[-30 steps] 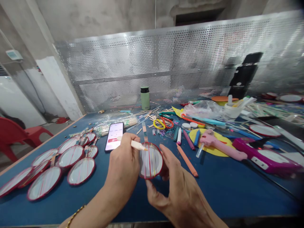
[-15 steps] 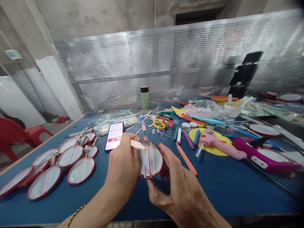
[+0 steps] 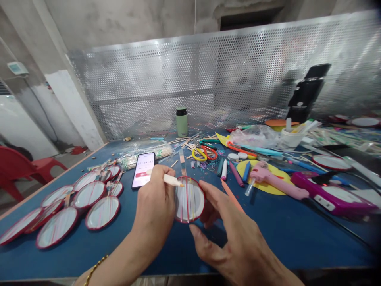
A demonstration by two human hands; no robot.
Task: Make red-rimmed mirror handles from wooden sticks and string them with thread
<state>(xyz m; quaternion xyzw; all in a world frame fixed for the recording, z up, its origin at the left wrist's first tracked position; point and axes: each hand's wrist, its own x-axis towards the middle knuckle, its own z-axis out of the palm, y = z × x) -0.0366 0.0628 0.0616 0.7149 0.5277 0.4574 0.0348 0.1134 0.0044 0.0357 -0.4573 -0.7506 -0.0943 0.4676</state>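
My left hand (image 3: 154, 204) pinches a cream-coloured marker (image 3: 170, 180), its tip touching the upper left rim of a small red-rimmed round disc (image 3: 189, 200) with coloured stripes. That disc stands tilted above the blue table (image 3: 282, 234), with a wooden stick (image 3: 182, 165) poking out behind its top. My right hand (image 3: 235, 234) cups the disc from below and from the right, thumb under the rim and a finger along its right side.
Several finished red-rimmed discs (image 3: 89, 202) lie at the left. A phone (image 3: 143, 170) lies behind my left hand. Markers (image 3: 235, 174), scissors (image 3: 205, 154), a pink glue gun (image 3: 276, 180) and a green bottle (image 3: 181, 122) crowd the middle and right.
The marker tip has slid slightly along the disc's top rim. My right hand has shifted a little to the right and lower around the disc.
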